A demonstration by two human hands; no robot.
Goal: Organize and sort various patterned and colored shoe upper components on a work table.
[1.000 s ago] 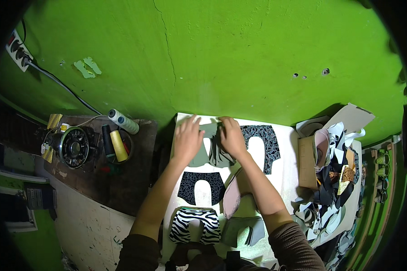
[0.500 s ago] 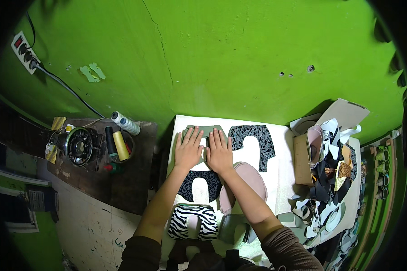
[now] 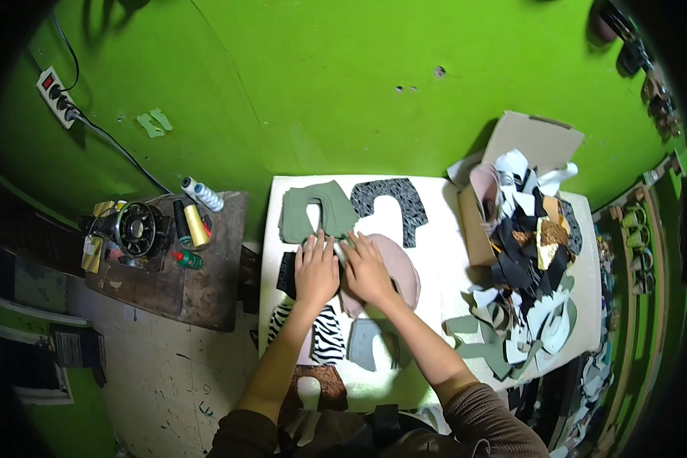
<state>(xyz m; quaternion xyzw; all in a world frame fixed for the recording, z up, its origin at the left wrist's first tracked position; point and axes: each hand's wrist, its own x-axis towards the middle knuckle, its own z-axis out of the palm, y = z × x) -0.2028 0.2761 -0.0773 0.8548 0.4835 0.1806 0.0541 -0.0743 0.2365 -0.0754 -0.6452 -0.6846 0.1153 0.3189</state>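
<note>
My left hand [image 3: 317, 275] lies palm down with its fingers stretched, over a black patterned U-shaped piece [image 3: 285, 275] that it mostly hides. My right hand [image 3: 368, 269] is also flat and spread, resting at the left side of a pink rounded piece [image 3: 398, 267]. Just beyond my fingertips sits a stack of olive-green U-shaped pieces [image 3: 337, 210]. To its right is a grey-black patterned U-shaped piece [image 3: 412, 206]. Nearer me, partly under my left forearm, is a zebra-striped piece [image 3: 328, 336]. Grey pieces [image 3: 368, 345] lie to its right, and a brown patterned piece [image 3: 333, 388] is closest.
A cardboard box [image 3: 477, 229] overflowing with scraps stands on the right of the white table [image 3: 450, 290], with loose green and white offcuts [image 3: 492, 347] before it. On the left, a dark wooden table [image 3: 214, 294] carries a sewing machine [image 3: 136, 229], thread cones [image 3: 198, 225] and a green bottle [image 3: 188, 259].
My hands have come off the green stack and slid nearer to me, onto the black patterned and pink pieces. The view has shifted, and the green stack now shows fully.
</note>
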